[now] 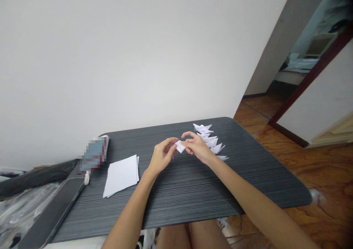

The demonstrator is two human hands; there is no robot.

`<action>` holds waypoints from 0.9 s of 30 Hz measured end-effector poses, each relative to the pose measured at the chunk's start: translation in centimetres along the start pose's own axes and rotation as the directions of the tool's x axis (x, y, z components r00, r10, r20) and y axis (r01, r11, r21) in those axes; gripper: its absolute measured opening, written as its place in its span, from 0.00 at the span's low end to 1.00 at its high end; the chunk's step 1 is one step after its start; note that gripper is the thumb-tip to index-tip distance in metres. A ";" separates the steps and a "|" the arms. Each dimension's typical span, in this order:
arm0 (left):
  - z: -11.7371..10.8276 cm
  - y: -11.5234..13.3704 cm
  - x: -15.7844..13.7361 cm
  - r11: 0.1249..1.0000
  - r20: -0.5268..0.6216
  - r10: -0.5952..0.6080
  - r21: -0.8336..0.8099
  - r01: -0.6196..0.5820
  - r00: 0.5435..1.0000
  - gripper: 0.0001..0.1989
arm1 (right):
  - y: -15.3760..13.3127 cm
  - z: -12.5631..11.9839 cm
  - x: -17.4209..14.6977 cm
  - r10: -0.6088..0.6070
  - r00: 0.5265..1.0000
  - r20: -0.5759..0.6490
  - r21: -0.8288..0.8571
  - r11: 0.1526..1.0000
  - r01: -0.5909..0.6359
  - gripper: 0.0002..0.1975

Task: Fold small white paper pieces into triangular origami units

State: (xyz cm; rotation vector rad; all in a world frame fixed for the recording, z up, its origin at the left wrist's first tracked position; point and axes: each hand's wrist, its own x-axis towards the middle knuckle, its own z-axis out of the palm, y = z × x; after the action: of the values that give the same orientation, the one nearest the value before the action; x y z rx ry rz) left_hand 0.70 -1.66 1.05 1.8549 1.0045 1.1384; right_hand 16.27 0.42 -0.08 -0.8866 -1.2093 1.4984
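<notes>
A small folded piece of white paper (180,146) is held up over the middle of the table, its pointed lower corner facing me. My left hand (163,152) pinches its left edge between thumb and fingers. On the right edge, my right hand (196,146) grips it with the thumb in front, the index finger arched above. Just beyond my right hand stands a row of several folded white paper boats (211,142), partly covered by that hand and wrist. To the left of my left hand lies a stack of white paper sheets (121,176).
The dark, wood-grained table (182,199) stands against a white wall (143,58). At its left edge are a blurred-out book-like item (93,154), a small white object (87,178) and a dark flat panel (55,212). Wooden floor (325,172) and a doorway lie to the right.
</notes>
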 end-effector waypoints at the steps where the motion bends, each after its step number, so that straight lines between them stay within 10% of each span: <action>1: -0.2 0.1 0.0 0.998 0.034 0.035 0.055 -0.037 0.999 0.15 | -0.1 -0.1 0.0 0.029 1.000 0.007 0.029 0.999 -0.029 0.11; 7: -1.1 -0.3 0.1 0.941 0.180 0.189 0.247 -0.230 0.965 0.13 | -0.2 -0.5 0.4 0.202 0.978 0.056 0.126 0.970 -0.208 0.05; 12: -0.7 -1.1 -0.1 0.921 0.076 0.184 0.336 -0.199 0.980 0.11 | 0.0 -0.5 0.4 0.221 0.970 0.100 0.131 0.963 -0.233 0.06; 21: 0.0 -0.6 0.6 0.969 -0.121 -0.221 -0.139 0.204 0.968 0.17 | 0.0 0.3 -0.3 -0.189 0.980 0.068 -0.279 0.939 0.201 0.08; 27: 0.1 -1.2 0.3 0.994 -0.148 -0.079 0.057 0.089 0.986 0.11 | 0.4 0.3 -0.4 -0.295 0.955 0.039 -0.480 0.833 0.277 0.09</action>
State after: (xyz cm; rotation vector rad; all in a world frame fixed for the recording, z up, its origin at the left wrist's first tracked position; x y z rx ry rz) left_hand 0.56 -0.86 0.07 1.7807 1.2024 1.2176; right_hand 15.98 -0.11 -0.45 -0.9942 -1.6463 0.9449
